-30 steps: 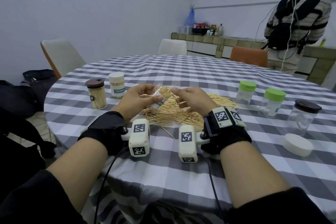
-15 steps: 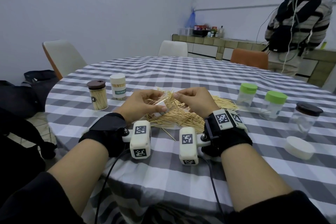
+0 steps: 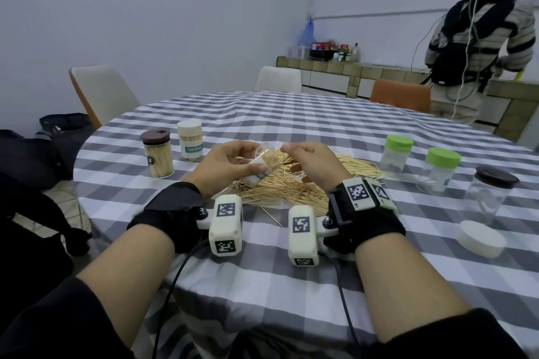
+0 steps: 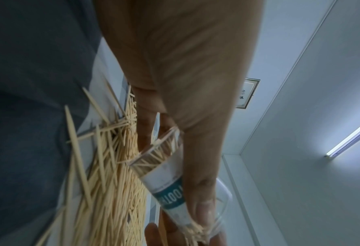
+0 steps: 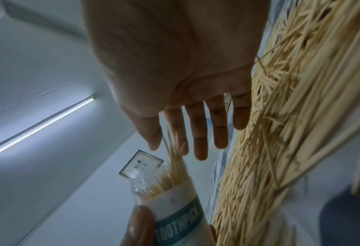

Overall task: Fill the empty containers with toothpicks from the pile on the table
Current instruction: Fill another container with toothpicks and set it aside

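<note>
On the left of the table [image 3: 291, 114] stand two containers that already look full and capped, a brown-lidded jar [image 3: 157, 154] and a white-capped jar [image 3: 190, 140], upright and side by side. Just right of them the left hand [image 3: 230, 166] holds the clear labelled container [image 3: 264, 165], thumb and fingers curled round its body. A second ago this container lay lower against the pile with the right fingers at its mouth; now it is lifted a little and tipped up, and toothpicks show packed in its upper part in the right wrist view [image 5: 170, 181]. I judge a bundle has just gone in and the container is well on its way to full. Its long axis runs on a slant, base down toward the person's left and low near the pile, open mouth up and to the right, facing the right hand [image 3: 309, 163]. That hand hovers just beyond the mouth with fingers [image 5: 198, 133] straight and slightly spread, holding nothing, though a few sticks stand out of the mouth near the thumb and forefinger. Under both hands lies the toothpick pile [image 3: 291, 186], most sticks lying roughly left to right. Further right wait two green-lidded jars [image 3: 396, 151] [image 3: 440, 169], a dark-lidded jar [image 3: 490, 198] and a loose white cap [image 3: 481, 237], so several fillings remain.
</note>
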